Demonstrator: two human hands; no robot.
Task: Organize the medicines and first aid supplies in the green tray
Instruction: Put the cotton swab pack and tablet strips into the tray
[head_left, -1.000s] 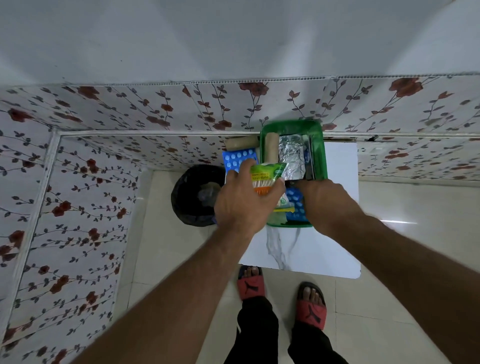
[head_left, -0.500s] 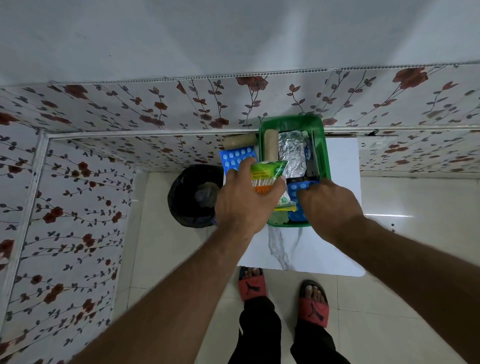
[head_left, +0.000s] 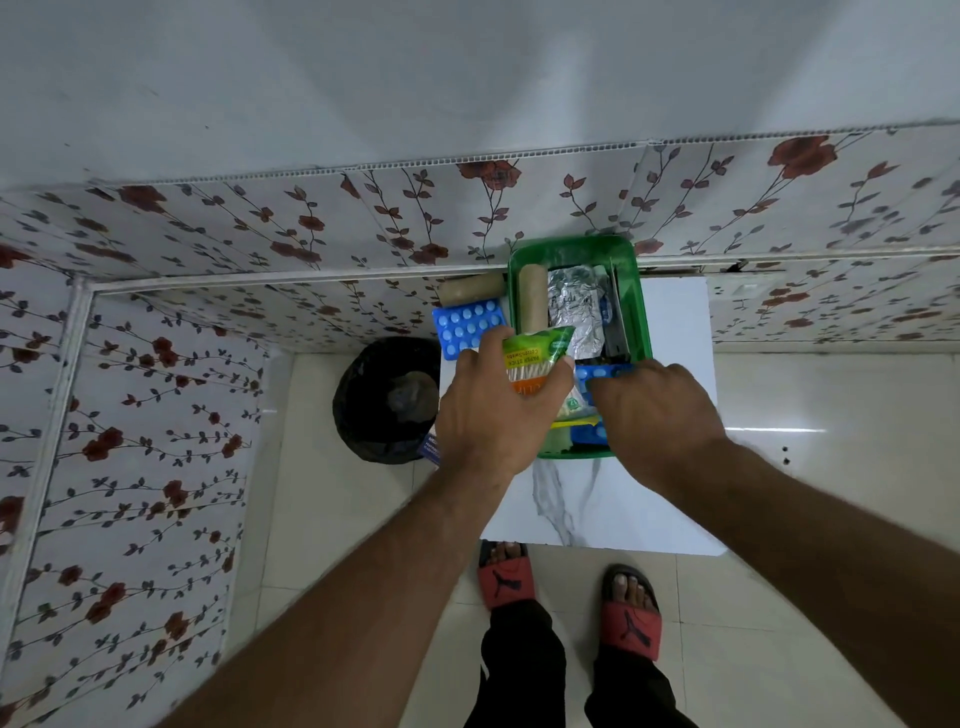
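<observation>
The green tray (head_left: 636, 312) stands on a small white table, against the flowered wall. Inside it lie a tan bandage roll (head_left: 534, 296), silver foil strips (head_left: 579, 306) and dark items along the right wall. My left hand (head_left: 493, 415) holds a green and orange packet of cotton swabs (head_left: 535, 358) over the tray's near left part. My right hand (head_left: 657, 410) grips a blue blister pack (head_left: 602, 373) at the tray's near right. Another blue pack (head_left: 589, 434) shows beneath my hands.
Left of the tray on the white table (head_left: 613, 499) lie a blue blister pack of white pills (head_left: 470, 327) and a second tan roll (head_left: 470, 288). A black bin (head_left: 387, 400) stands on the floor to the left. My feet in red sandals are below the table.
My right hand has lifted the blue blister pack slightly toward the tray's middle. My left hand keeps the swab packet in nearly the same place.
</observation>
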